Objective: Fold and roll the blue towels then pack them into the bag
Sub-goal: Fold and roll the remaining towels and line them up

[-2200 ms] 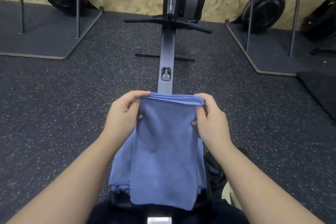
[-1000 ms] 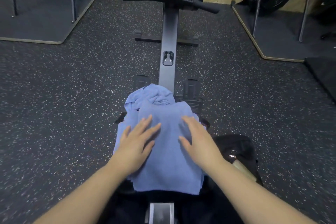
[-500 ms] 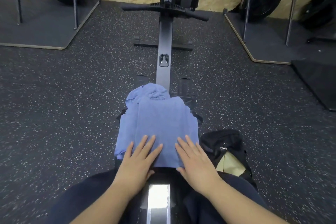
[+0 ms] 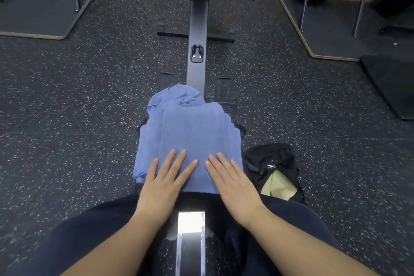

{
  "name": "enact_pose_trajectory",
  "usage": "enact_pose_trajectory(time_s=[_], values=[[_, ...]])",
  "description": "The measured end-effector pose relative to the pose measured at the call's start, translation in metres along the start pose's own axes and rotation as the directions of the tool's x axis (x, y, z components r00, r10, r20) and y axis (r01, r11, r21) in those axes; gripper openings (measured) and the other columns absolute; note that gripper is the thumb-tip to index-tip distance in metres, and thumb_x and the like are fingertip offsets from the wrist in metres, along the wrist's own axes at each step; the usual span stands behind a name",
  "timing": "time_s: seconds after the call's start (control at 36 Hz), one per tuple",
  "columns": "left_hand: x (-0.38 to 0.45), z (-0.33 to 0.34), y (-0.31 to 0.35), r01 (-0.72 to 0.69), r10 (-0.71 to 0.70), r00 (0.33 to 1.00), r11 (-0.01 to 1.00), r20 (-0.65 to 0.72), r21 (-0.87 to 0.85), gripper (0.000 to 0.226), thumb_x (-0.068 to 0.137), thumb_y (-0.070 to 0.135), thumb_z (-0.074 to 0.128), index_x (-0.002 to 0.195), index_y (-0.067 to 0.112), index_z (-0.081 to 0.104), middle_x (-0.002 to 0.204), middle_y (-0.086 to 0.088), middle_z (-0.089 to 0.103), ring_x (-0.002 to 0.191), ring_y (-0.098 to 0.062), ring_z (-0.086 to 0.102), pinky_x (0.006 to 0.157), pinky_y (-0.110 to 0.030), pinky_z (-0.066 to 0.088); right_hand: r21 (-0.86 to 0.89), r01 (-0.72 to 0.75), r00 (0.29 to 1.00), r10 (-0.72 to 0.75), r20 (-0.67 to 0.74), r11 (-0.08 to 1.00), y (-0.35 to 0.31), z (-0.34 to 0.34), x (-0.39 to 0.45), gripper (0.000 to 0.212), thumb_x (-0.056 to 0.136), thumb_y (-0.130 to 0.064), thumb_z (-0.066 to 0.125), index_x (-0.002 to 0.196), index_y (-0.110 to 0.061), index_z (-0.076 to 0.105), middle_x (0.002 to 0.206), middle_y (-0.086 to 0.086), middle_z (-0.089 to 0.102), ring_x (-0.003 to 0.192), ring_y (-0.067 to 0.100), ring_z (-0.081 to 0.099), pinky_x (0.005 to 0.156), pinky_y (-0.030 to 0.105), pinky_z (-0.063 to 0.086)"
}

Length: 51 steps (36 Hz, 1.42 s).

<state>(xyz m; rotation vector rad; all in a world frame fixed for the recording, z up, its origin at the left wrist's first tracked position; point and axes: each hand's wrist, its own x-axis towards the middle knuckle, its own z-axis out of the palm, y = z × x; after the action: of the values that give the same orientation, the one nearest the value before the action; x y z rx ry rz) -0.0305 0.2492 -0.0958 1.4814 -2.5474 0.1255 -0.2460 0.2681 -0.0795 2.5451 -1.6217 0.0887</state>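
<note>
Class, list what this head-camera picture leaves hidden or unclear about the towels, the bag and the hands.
- Blue towels: the count is unclear, since the top folded one covers those beneath.
- Black bag: most of its inside is hidden by its own fabric.
- Left hand and right hand: palms face down, so the towel's near edge is hidden.

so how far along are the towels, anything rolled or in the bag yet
Done: the top towel lies folded flat on the pile. In hand: the left hand and right hand press flat on its near edge, no roll started. Left: rolling it, the crumpled towel underneath, and packing; no blue shows in the open bag.
</note>
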Motion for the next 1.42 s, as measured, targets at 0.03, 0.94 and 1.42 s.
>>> enact_pose_trajectory(time_s=[0.03, 0.94, 1.42], values=[[0.001, 0.001, 0.001, 0.01, -0.01, 1.0, 1.0, -0.015, 0.0, 0.073, 0.078, 0.008, 0.031, 0.149, 0.025, 0.027, 0.151, -0.007, 0.031, 0.137, -0.03, 0.03, 0.106, -0.051, 0.022, -0.005, 0.007, 1.0, -0.007, -0.004, 1.0, 0.001, 0.002, 0.0, 0.061, 0.082, -0.006, 0.025, 0.143, -0.007, 0.03, 0.148, 0.007, 0.043, 0.137, 0.025, 0.031, 0.111, 0.043, 0.022], [0.006, -0.049, -0.001, -0.018, 0.009, 0.999, 0.951, -0.033, -0.309, 0.044, 0.077, 0.011, 0.032, 0.114, 0.025, 0.05, 0.106, 0.001, 0.07, 0.107, -0.025, 0.067, 0.086, -0.05, 0.052, 0.208, 0.048, 0.987, -0.015, -0.158, 0.977, -0.008, -0.023, 0.013, 0.052, 0.059, -0.017, 0.068, 0.11, -0.015, 0.055, 0.113, 0.002, 0.062, 0.11, 0.023, 0.058, 0.1, 0.036, 0.037], [0.014, -0.044, -0.011, 0.007, 0.004, 0.998, 0.983, 0.056, -0.181, 0.02, 0.068, 0.02, 0.042, 0.081, 0.02, 0.058, 0.084, 0.001, 0.059, 0.09, -0.029, 0.064, 0.076, -0.035, 0.035, 0.209, 0.029, 0.983, 0.011, -0.185, 0.978, 0.003, -0.026, 0.024, 0.022, 0.076, -0.023, 0.044, 0.075, -0.014, 0.063, 0.066, -0.002, 0.058, 0.058, 0.021, 0.058, 0.046, 0.025, 0.043]])
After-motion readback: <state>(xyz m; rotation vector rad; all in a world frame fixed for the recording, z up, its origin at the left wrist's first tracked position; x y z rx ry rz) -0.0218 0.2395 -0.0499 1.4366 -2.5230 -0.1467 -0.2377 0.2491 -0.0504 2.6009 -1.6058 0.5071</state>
